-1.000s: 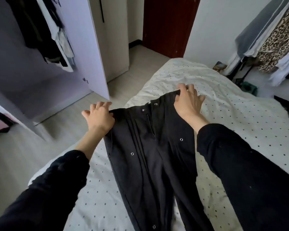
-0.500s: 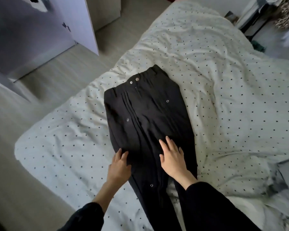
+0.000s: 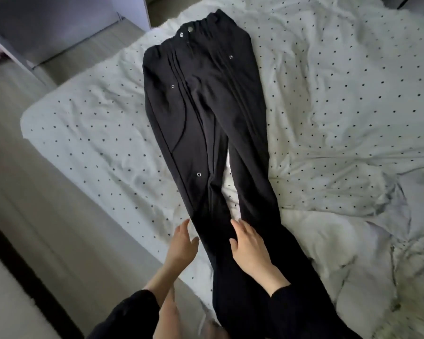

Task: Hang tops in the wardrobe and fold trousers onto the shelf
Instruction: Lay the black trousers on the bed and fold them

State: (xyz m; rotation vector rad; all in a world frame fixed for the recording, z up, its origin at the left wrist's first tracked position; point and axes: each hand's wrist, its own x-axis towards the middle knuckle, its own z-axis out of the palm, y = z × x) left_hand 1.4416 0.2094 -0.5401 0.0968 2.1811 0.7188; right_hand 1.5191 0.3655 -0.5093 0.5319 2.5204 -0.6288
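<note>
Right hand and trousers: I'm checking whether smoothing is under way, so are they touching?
Touching. The head view shows the right hand lying flat on the black trousers, fingers straight over the leg fabric, with no gap visible.

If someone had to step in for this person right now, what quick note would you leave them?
Left hand: open, fingers straight, at the outer edge of the left trouser leg, on or just over the bedding.
Right hand: open, flat on the black trousers low on the legs.
Trousers lie full length, face up, on the dotted bedding, waistband at the far end.
Done: spread out flat.
Left: fold them, put them on the shelf. No shelf is in view here.
</note>
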